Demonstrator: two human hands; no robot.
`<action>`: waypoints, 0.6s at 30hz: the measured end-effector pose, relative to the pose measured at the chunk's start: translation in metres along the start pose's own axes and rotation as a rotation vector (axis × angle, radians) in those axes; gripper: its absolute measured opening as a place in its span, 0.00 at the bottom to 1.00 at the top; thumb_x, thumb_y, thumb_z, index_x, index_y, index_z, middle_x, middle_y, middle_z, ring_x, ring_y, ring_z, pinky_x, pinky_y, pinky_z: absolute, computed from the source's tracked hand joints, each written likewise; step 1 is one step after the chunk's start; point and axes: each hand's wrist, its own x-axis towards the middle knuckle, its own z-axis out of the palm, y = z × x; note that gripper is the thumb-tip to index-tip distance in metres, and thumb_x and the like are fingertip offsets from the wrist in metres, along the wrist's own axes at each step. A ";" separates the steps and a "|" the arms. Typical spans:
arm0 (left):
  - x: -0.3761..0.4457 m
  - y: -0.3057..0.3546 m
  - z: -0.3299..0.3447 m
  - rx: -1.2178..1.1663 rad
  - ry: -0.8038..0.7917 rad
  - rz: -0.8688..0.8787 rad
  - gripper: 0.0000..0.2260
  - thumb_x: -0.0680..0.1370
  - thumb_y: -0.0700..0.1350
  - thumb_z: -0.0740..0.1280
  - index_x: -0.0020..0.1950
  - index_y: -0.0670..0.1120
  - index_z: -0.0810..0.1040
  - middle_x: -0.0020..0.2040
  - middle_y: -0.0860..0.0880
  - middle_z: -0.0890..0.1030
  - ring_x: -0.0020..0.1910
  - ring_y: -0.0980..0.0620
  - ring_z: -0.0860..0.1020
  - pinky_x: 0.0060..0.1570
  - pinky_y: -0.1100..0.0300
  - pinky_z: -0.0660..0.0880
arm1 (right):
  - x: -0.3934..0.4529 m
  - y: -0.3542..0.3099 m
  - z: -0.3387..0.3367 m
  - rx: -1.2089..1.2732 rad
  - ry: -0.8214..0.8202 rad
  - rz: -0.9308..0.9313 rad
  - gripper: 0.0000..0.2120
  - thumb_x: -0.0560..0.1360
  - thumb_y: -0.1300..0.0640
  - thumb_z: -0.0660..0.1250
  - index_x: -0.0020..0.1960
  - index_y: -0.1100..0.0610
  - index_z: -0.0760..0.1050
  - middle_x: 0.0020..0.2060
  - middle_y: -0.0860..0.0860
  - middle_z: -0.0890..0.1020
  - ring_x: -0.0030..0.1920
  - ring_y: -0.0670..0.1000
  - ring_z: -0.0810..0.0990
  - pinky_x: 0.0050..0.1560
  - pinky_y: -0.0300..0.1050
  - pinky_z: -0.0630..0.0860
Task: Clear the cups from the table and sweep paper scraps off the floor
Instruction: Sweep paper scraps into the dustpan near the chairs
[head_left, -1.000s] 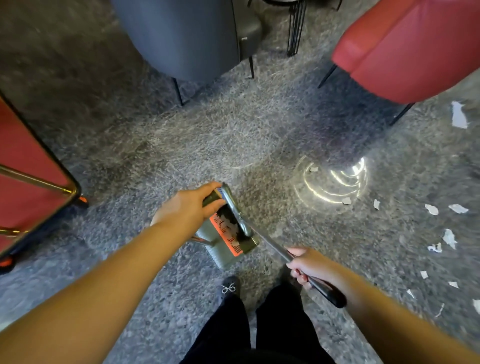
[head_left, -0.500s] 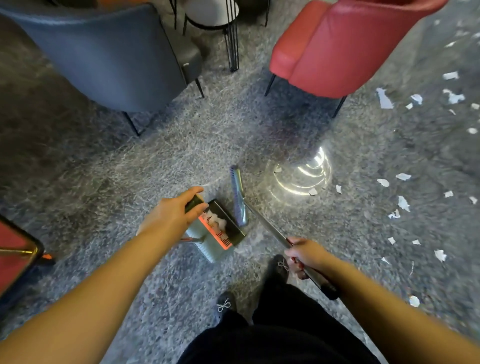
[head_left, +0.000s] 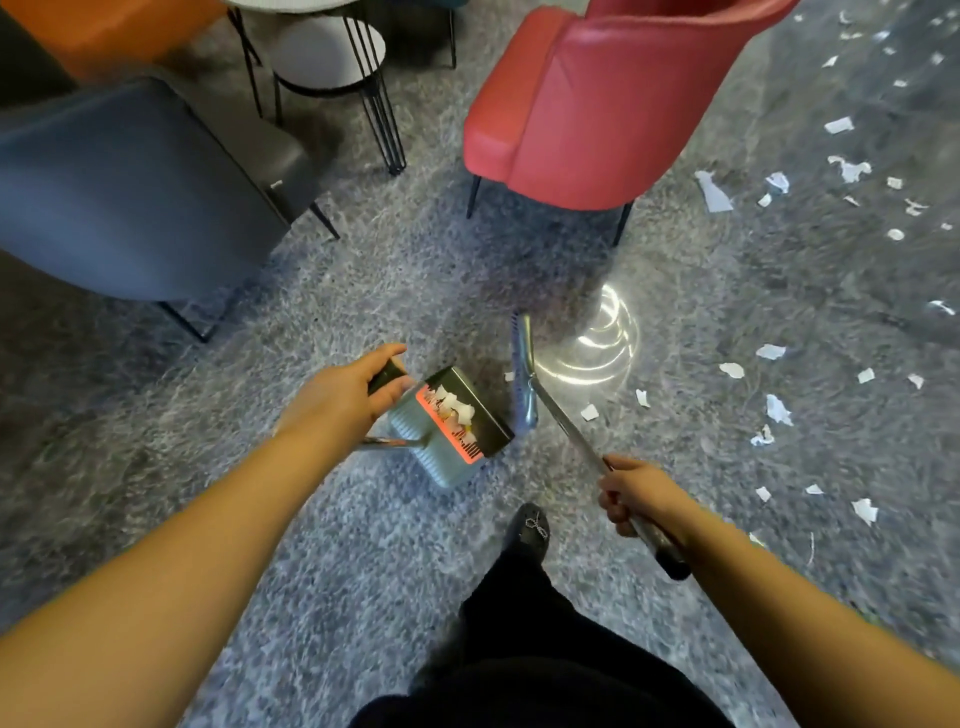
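Black trousers and one dark shoe (head_left: 530, 530) sit nearest, at six o'clock, on speckled grey floor (head_left: 363, 545) that lies open between the two forearms. The right hand (head_left: 636, 491), at four o'clock, is curled round the metal broom handle (head_left: 571, 431), whose black end cap pokes out behind the wrist; the handle runs up to the broom head (head_left: 522, 374), which stands on its bristle edge just right of the dustpan (head_left: 452, 431), not quite touching it. The left hand (head_left: 345, 397), just left of centre, grips the dark top of the dustpan's handle, fingers wrapped over it and thumb underneath. White paper scraps lie inside the pan against its orange comb edge. More paper scraps (head_left: 774, 408) are strewn from three o'clock out to one o'clock, well apart from one another, a few close beside the broom head. Open floor runs past the pan as far as the chair legs. Farther off, a grey-blue chair (head_left: 119, 192) fills ten o'clock and a red chair (head_left: 597, 104) stands at twelve to one, with a gap between them leading to a small round worktop (head_left: 327, 52) on thin black legs.
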 end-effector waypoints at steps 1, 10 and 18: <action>0.016 0.009 0.001 0.016 -0.017 0.010 0.19 0.78 0.62 0.62 0.69 0.69 0.66 0.50 0.55 0.77 0.45 0.50 0.76 0.44 0.55 0.74 | 0.007 -0.009 -0.009 0.000 0.007 0.004 0.11 0.77 0.70 0.56 0.51 0.56 0.70 0.26 0.54 0.67 0.20 0.48 0.64 0.22 0.35 0.61; 0.143 0.071 0.005 0.057 -0.066 -0.001 0.20 0.79 0.60 0.63 0.71 0.65 0.67 0.54 0.50 0.80 0.48 0.48 0.76 0.46 0.53 0.73 | 0.073 -0.093 -0.081 -0.023 0.050 0.034 0.22 0.78 0.68 0.57 0.69 0.53 0.64 0.28 0.55 0.68 0.21 0.49 0.65 0.22 0.37 0.63; 0.213 0.091 -0.017 0.102 -0.137 0.032 0.20 0.78 0.60 0.64 0.71 0.64 0.69 0.58 0.49 0.80 0.48 0.49 0.76 0.46 0.53 0.72 | 0.113 -0.131 -0.080 -0.070 0.069 0.042 0.21 0.78 0.68 0.58 0.69 0.57 0.66 0.26 0.55 0.70 0.21 0.49 0.67 0.23 0.38 0.64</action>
